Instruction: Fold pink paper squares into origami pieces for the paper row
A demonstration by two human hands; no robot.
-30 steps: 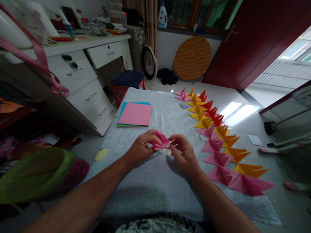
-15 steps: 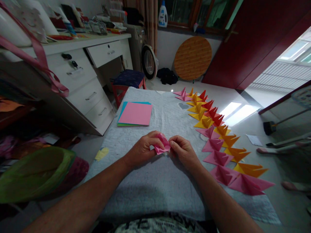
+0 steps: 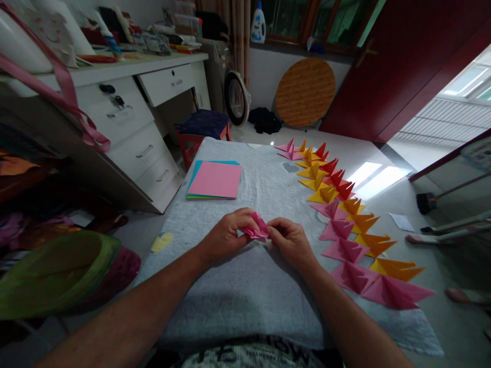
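Observation:
A partly folded piece of pink origami paper (image 3: 258,227) is held just above the cloth-covered table, between both hands. My left hand (image 3: 227,235) is closed around its left side, with fingers over the front. At its right edge, my right hand (image 3: 289,239) pinches the paper between thumb and forefinger. The fingers hide part of the folds. Beyond my left hand lies a stack of square paper (image 3: 215,180), pink on top with blue and green edges showing. Several folded paper cranes (image 3: 344,249) in pink, yellow, orange and red stand in rows to the right.
Grey-blue cloth (image 3: 238,306) covers the table. A dark-topped stool (image 3: 203,125) is at the far left edge, near a white desk (image 3: 126,117). On the floor at left stands a bin with a green liner (image 3: 57,271). A round wooden board (image 3: 306,92) leans on the back wall.
The pink paper has turned slightly, and its lower flap now looks more tucked in. Both hands keep their hold in nearly the same place.

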